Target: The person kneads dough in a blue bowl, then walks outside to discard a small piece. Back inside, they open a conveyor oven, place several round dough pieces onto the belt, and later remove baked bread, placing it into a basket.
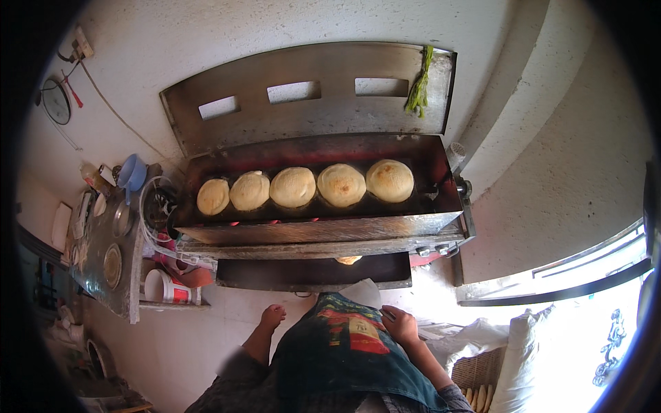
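Several round flatbreads (342,186) lie in a row inside the open metal oven (320,227), some with browned spots. Below them a drawer (310,273) is pulled out, and part of another bread (349,260) shows in it. My left hand (272,316) hangs beside the dark green apron (330,356), fingers curled with nothing visible in them. On the apron's other side, my right hand (400,324) grips the handle of a flat, pale scraper-like tool (364,293), whose wide blade reaches toward the drawer's front edge.
The raised oven lid (310,67) leans at the wall, a green cord bundle (421,85) hanging on it. At left stand a cluttered table (95,253), a blue dipper (132,173) and a white bucket (157,285). A wicker basket (477,369) holding breads is at lower right.
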`<action>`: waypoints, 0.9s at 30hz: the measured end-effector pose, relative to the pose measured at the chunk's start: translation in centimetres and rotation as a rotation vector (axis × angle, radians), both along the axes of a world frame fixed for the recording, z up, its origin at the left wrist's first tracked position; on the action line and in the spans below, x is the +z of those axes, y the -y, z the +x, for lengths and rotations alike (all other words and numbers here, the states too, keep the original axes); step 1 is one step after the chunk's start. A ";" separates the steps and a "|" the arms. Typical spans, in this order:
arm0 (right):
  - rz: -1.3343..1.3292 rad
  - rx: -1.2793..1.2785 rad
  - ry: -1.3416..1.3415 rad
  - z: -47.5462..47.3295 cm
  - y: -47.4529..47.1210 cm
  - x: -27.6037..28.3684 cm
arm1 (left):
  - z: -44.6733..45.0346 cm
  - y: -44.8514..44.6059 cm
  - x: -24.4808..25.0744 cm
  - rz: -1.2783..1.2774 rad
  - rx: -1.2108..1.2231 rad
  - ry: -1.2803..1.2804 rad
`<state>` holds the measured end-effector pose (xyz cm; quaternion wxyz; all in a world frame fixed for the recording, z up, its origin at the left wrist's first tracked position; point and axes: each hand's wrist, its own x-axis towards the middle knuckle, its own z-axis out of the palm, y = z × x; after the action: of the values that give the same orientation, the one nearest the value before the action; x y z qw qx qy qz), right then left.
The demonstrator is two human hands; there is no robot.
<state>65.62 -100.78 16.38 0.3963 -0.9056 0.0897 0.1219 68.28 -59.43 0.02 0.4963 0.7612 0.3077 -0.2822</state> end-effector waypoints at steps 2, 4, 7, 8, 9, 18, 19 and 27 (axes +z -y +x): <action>-0.003 0.006 -0.012 0.0 0.0 -0.1 | 0.0 0.1 0.0 -0.017 0.011 0.009; -0.009 0.011 -0.016 -0.1 0.0 -0.2 | 0.0 0.3 0.2 -0.024 0.040 0.033; -0.011 0.013 -0.017 -0.2 -0.1 -0.3 | 0.0 0.7 0.8 -0.041 0.088 0.080; -0.009 0.015 -0.012 -0.2 -0.1 -0.3 | 0.0 0.8 1.0 -0.044 0.081 0.083; -0.016 0.019 -0.006 -0.3 -0.1 -0.3 | 0.0 0.9 1.1 -0.028 0.065 0.079; -0.020 0.063 -0.019 0.1 -0.7 0.1 | -0.4 0.2 0.7 -0.032 0.017 0.057; -0.019 0.066 -0.023 0.1 -0.8 0.2 | -0.4 0.0 0.6 -0.040 0.028 0.050; -0.031 0.090 0.002 0.2 -1.1 0.2 | -0.6 0.0 0.4 -0.011 0.069 0.078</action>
<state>65.84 -99.70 16.58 0.3766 -0.9148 0.0501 0.1371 67.65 -59.42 0.46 0.5215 0.7578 0.3127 -0.2365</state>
